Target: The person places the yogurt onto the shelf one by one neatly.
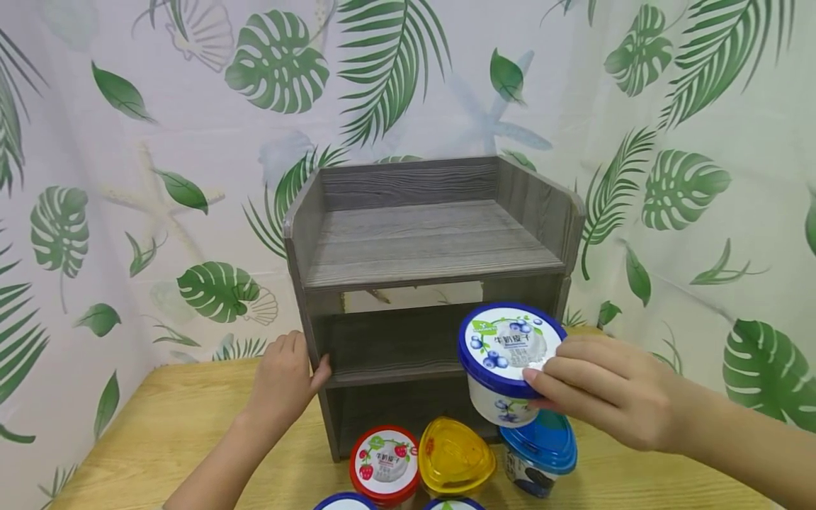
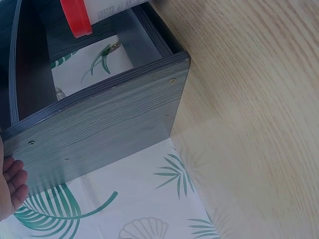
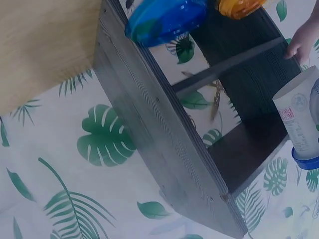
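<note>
My right hand [image 1: 612, 389] grips a white tub [image 1: 500, 407] with a blue lid and blueberry pictures, its thumb and fingers at the lid's right edge. The tub is held up before the right half of a grey wooden shelf [image 1: 408, 241], tilted so the lid faces me. In the right wrist view that tub [image 3: 299, 119] appears at the right edge. At the shelf's left side panel, my left hand [image 1: 283, 375] holds on, thumb over the front edge and the other fingers along the outside. Part of this hand [image 2: 11, 186] shows in the left wrist view.
In front of the shelf stand a red-lidded strawberry tub [image 1: 384, 464], a yellow see-through container [image 1: 455, 457] and a blue-lidded container [image 1: 542, 453]. Two more blue-lidded tubs are cut off by the bottom edge. The wooden table [image 1: 191, 404] meets leaf-patterned cloth behind.
</note>
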`<state>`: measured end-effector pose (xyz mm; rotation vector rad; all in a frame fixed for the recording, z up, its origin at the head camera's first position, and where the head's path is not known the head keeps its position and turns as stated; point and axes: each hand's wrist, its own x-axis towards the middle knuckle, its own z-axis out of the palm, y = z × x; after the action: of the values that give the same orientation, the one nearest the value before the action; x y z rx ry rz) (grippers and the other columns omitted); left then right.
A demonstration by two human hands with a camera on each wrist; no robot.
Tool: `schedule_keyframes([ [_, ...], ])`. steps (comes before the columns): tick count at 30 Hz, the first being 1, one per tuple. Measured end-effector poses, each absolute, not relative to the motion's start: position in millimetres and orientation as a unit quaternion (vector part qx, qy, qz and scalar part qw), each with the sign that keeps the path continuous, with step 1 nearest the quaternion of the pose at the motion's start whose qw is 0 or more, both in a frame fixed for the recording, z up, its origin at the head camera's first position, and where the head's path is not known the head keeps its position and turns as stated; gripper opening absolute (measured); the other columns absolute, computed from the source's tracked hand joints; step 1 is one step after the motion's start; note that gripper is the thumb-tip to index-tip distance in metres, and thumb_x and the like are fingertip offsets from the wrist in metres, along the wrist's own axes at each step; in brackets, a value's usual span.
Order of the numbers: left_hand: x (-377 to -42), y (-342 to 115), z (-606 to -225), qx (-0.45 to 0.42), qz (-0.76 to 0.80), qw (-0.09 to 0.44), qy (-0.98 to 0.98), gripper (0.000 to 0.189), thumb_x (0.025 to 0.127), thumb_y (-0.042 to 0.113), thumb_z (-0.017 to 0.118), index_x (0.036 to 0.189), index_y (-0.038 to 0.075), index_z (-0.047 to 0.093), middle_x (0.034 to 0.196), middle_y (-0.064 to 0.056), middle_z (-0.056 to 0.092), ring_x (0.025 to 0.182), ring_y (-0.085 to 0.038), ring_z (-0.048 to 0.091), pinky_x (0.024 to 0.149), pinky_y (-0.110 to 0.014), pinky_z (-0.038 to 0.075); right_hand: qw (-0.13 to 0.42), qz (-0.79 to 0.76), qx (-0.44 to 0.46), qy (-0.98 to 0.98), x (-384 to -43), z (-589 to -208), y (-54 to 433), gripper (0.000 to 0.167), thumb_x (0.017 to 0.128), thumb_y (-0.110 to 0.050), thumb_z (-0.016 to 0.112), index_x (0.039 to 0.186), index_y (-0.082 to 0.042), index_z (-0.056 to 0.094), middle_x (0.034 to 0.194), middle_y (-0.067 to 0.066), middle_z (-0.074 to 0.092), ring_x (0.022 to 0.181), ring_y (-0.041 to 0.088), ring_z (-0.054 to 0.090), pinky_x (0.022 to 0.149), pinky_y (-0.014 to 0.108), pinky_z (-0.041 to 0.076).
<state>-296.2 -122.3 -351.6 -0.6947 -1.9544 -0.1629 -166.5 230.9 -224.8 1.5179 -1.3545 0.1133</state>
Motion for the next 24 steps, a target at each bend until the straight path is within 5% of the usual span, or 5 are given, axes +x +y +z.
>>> schedule_keyframes([
  [14, -294, -122, -351, -0.282, -0.065, 0.502, -0.815, 0.032, 0.071, 0.019, 0.07, 0.072, -0.004, 0.048, 0.061, -0.011, 0.044, 0.055, -0.028, 0.047, 0.052, -0.037, 0.039, 0.548, 0.039, 0.614, -0.567, -180, -187, 226, 0.026, 0.095, -0.018, 0.054, 0.086, 0.002, 0.068, 0.076, 0.01, 0.063, 0.06, 0.022, 0.055, 0.049, 0.031, 0.048],
  [24, -297, -123, -352, -0.291, -0.066, 0.507, -0.808, 0.031, 0.08, 0.026, 0.05, 0.07, -0.003, 0.045, 0.059, -0.011, 0.042, 0.053, -0.028, 0.045, 0.05, -0.038, 0.038, 0.566, 0.019, 0.585, -0.581, -193, -167, 232, 0.032, 0.096, -0.023, 0.053, 0.084, 0.003, 0.068, 0.076, 0.012, 0.063, 0.062, 0.026, 0.057, 0.049, 0.037, 0.047],
])
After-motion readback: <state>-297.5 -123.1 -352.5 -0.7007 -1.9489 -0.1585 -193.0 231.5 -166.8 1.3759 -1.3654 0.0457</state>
